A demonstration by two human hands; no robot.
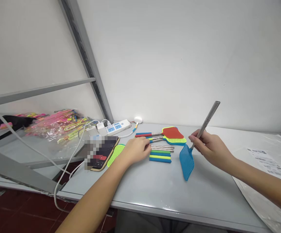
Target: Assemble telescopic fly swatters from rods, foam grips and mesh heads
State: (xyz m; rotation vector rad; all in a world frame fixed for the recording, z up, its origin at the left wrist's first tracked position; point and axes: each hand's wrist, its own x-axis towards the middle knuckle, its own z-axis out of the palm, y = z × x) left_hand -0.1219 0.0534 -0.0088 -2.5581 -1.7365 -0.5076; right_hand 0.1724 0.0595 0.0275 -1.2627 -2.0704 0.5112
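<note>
My right hand [209, 145] grips the metal rod [207, 119] of a fly swatter, close to its blue mesh head [187, 162]. The rod slants upward with its bare end on top, while the head hangs down just above or at the table. My left hand [136, 150] is over the left ends of several loose metal rods [163, 148], thumb and forefinger bent but apart. Whether it touches a rod is hidden. Below the rods lie green, blue and yellow handle sleeves [160, 156]. Fly swatters with red, yellow and blue heads [173, 133] are stacked behind.
Left of my left hand lie a yellow-green swatter head [116, 154] and a phone [103, 153]. A power strip [117, 127] with white cables stands behind them. Plastic-wrapped colourful goods [57, 124] fill the left side. A white plastic bag [264, 161] covers the table's right end.
</note>
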